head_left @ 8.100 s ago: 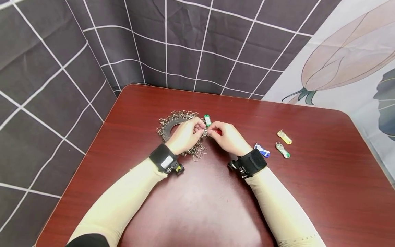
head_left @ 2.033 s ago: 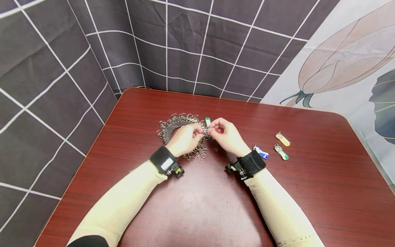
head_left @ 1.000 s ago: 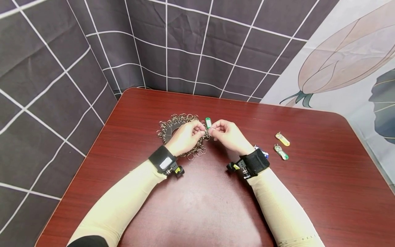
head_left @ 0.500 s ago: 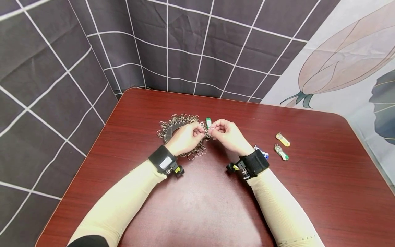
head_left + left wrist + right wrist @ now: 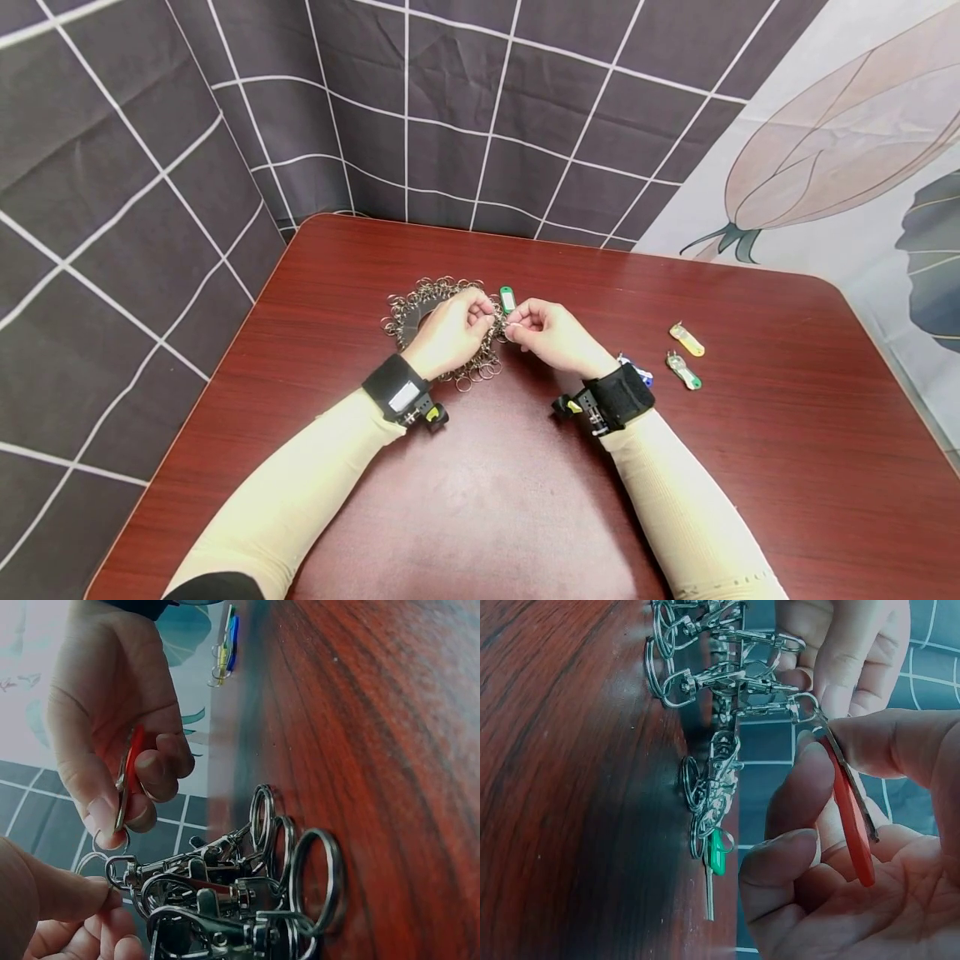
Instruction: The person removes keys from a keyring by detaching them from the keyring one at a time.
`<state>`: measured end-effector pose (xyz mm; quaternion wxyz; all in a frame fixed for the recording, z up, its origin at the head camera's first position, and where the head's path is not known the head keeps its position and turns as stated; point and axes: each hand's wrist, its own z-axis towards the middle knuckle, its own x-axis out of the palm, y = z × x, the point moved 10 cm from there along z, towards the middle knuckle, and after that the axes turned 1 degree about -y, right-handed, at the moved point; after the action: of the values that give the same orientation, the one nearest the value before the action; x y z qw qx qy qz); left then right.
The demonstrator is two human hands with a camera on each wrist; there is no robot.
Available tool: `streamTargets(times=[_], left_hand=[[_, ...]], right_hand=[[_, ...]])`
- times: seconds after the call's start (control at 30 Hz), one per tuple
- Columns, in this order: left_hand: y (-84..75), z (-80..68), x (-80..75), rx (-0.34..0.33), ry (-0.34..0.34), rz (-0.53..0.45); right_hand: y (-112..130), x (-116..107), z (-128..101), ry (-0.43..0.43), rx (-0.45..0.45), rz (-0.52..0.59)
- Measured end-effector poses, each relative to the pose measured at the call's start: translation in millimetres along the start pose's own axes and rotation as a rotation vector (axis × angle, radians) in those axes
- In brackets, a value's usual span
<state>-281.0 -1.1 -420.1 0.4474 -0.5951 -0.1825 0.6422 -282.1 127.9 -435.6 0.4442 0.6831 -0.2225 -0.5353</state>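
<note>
Centrally in the head view, both hands meet over a heap of metal key rings and clasps lying on the red-brown wooden table. The right hand has its thumb and fingers curled round a red key tag, pinching it with its split ring at the fingertips; in the right wrist view the tag runs down the middle right of the frame. The left hand pinches a swivel clasp from the heap, just beside that ring, at the lower left of the left wrist view. A green key tag sits above the fingertips, at the heap's right edge. Toward the right of the table lie a blue key tag, partly behind the right wrist strap, a yellow key tag and another green-tipped key tag, well apart from the heap.
</note>
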Motion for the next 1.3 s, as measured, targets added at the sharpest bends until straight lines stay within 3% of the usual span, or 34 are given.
streamTargets(times=[0.2, 0.57, 1.3], left_hand=[[-1.7, -0.6, 0.5, 0.008, 0.011, 0.008], [-6.1, -2.2, 10.3, 0.022, 0.125, 0.028], [-2.0, -3.1, 12.6, 0.006, 0.133, 0.125]], right_hand=[[2, -3, 0, -0.026, -0.003, 0.007], [9, -7, 0, -0.067, -0.024, 0.061], [9, -9, 0, -0.103, -0.026, 0.062]])
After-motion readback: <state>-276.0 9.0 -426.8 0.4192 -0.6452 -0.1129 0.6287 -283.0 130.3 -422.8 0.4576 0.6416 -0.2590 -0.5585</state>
